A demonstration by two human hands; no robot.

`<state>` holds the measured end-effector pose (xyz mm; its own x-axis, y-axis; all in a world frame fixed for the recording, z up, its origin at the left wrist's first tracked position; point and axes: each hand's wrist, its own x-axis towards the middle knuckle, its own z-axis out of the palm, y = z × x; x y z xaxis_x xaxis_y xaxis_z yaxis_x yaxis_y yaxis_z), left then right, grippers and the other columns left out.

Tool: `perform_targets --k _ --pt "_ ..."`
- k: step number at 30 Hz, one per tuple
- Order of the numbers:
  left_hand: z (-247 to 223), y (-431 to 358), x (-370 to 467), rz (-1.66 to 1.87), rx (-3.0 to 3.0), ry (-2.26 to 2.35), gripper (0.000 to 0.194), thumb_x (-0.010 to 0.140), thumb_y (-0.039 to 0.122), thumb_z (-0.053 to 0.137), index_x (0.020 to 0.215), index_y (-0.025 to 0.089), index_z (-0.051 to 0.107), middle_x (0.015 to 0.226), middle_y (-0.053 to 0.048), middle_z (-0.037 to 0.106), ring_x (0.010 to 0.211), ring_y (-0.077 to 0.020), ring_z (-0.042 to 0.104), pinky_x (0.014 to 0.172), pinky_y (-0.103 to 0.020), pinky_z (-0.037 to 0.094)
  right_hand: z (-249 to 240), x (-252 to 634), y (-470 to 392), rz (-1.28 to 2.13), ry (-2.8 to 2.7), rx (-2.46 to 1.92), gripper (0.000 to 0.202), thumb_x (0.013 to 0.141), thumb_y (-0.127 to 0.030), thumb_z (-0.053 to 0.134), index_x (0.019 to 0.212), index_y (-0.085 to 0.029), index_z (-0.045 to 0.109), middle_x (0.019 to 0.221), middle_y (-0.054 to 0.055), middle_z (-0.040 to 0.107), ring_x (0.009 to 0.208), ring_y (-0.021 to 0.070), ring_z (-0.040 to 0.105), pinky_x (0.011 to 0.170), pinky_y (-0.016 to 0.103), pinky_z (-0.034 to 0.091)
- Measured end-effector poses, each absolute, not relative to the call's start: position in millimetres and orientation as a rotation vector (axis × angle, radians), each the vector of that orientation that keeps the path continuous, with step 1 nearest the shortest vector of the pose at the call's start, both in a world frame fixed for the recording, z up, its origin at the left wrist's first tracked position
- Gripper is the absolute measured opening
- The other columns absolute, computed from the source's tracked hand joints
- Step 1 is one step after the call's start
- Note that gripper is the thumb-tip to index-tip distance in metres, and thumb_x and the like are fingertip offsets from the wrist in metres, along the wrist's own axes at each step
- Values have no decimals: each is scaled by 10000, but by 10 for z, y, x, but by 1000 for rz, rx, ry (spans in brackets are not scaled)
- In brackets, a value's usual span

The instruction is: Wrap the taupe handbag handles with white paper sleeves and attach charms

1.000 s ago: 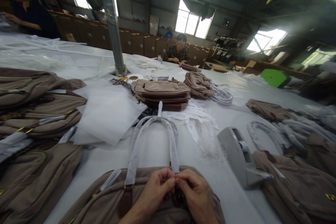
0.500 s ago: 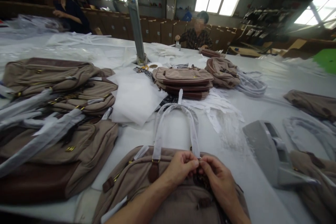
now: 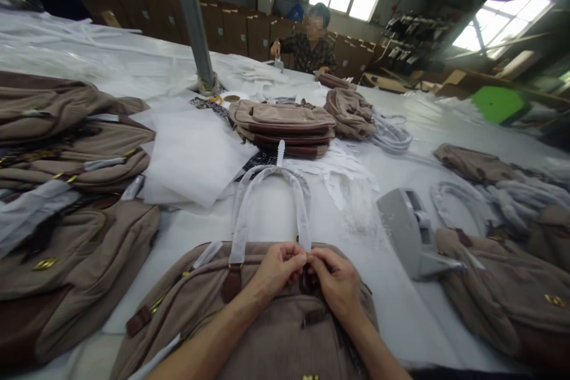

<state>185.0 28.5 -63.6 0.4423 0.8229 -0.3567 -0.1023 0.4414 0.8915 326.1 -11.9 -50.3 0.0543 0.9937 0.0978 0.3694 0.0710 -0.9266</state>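
A taupe ribbed handbag (image 3: 262,338) with brown trim lies in front of me. Its two handles (image 3: 241,222) stand up in a pale wrapping. At the lower end of the right-hand strap, my left hand (image 3: 279,268) pinches thumb against fingers. My right hand (image 3: 336,279) is closed in a pinch right beside it, the fingertips of both nearly touching. Whatever lies between the fingertips is too small and covered to make out. On the left, a brown leather tab (image 3: 232,284) joins the other strap end to the bag.
More taupe bags (image 3: 111,249) are piled at left, with another stack (image 3: 285,122) further back. White sheets (image 3: 191,154) lie behind the handles. To the right are a grey tape dispenser (image 3: 403,231) and another bag (image 3: 503,291). A person (image 3: 314,47) works across the table, near a metal post (image 3: 191,18).
The view has swung to the right, so the scene sits further left. Both hands stay pinched at the same strap end; the dark patterned bit below them shows less now.
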Motion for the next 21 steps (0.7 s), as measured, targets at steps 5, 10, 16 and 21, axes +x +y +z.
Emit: perform_targets --k 5,10,16,21 --pt "-647 289 1830 751 874 829 278 695 380 655 700 123 550 535 20 540 416 -54 428 405 -161 299 -452 3400 -139 926 -1098 -1505 376 902 -446 462 1081 -144 596 639 6 606 586 152 558 569 241 454" --pt "-682 302 1810 793 874 728 227 707 334 652 704 128 557 555 21 543 402 -43 397 392 -165 243 -344 3451 -334 674 -1406 -1790 393 801 -417 596 1095 -157 590 977 86 642 861 232 604 761 320 473" --pt "-611 246 1838 812 1041 756 244 676 356 636 723 126 570 586 17 544 419 -54 392 411 -185 266 -289 3339 -437 537 -1775 -2046 287 771 -319 575 1036 -214 601 925 52 661 874 258 610 764 345 448" --pt "-484 121 1779 910 1229 936 197 677 308 613 740 123 628 539 32 512 451 -82 421 454 -206 315 -497 3434 -330 554 -1862 -1987 227 766 -359 512 909 -199 585 884 63 656 832 258 614 723 342 444"
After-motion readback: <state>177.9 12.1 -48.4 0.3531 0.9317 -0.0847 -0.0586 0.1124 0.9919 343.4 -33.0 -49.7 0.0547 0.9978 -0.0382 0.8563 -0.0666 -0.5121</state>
